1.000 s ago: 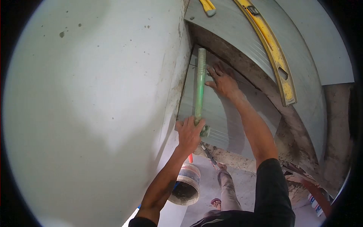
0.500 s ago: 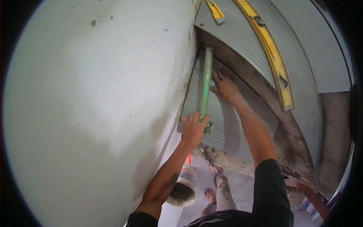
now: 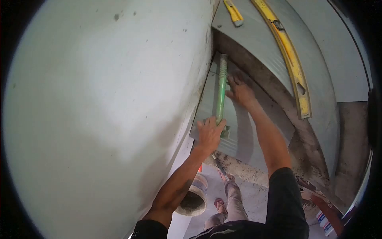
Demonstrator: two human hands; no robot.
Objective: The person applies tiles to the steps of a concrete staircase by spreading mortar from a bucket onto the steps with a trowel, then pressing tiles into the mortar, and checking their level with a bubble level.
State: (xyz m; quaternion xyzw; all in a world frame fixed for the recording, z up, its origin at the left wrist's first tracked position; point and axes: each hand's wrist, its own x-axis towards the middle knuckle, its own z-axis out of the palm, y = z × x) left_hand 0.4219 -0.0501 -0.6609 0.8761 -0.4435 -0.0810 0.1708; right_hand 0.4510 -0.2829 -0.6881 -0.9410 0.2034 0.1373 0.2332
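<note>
A grey floor tile (image 3: 244,125) lies on the step, between the white wall and a curved riser. Resting lengthwise on it is a green-handled tool that looks like a mallet (image 3: 221,93), its ribbed grip toward the far corner. My left hand (image 3: 211,133) lies at the near end of this tool, fingers spread over the tile and against the tool's head, which it partly covers. My right hand (image 3: 242,92) is flat on the tile just right of the handle, fingers apart, with the fingertips in shadow.
On the higher step lie a yellow spirit level (image 3: 292,59) and a yellow utility knife (image 3: 234,14). The white wall (image 3: 99,99) fills the left side. Below stand a dirty bucket (image 3: 195,199) and my feet (image 3: 219,205). A metal tool (image 3: 220,166) sits by the step's rough front edge.
The view has shifted slightly, so the scene sits a little further right. Both hands keep nearly the same places on the tile, and the green-handled mallet stays put.
</note>
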